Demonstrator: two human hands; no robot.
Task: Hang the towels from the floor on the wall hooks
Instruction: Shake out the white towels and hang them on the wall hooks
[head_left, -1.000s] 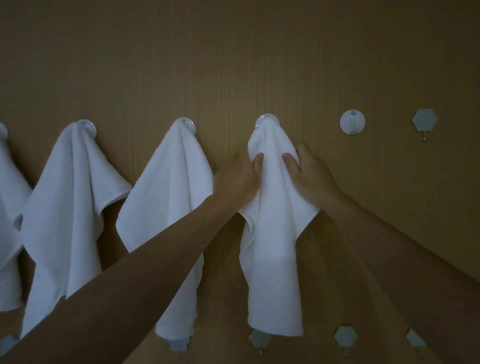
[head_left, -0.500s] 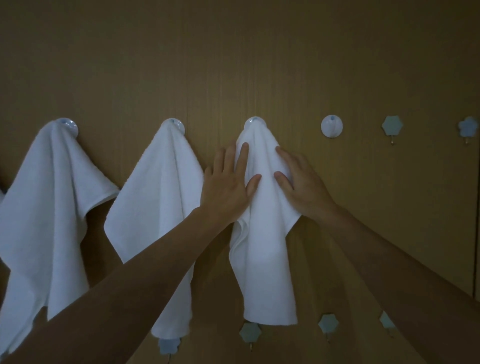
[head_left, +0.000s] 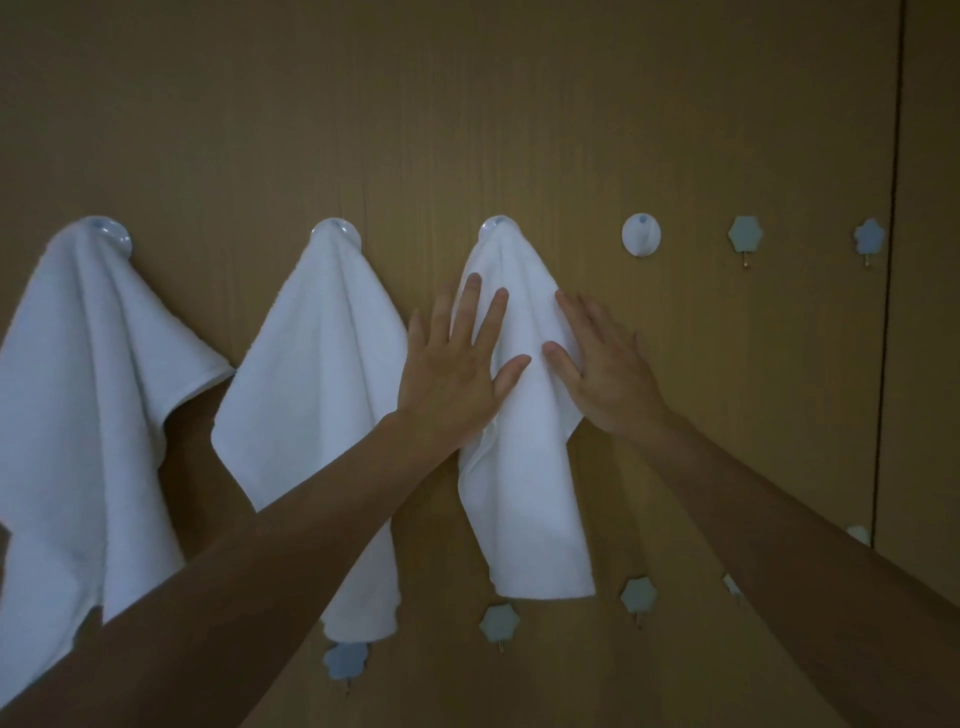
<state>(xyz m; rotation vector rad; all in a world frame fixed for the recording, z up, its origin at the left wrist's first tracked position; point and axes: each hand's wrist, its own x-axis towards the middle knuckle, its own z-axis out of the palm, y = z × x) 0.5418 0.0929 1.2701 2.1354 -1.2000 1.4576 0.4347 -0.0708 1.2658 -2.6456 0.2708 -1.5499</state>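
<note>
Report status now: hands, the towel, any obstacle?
Both open: left hand, right hand, flat on rightmost towel. Towel hangs from its hook. Beside it, bare round hook. Nothing in the way.

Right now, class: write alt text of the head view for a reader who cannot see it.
The left hand and right hand lie flat, fingers straight, on a white towel hanging from a round wall hook. A middle towel and a far-left towel hang to its left; a bare round hook sits to its right.

Brown wooden wall, three white towels on round hooks, small flower-shaped hooks
</note>
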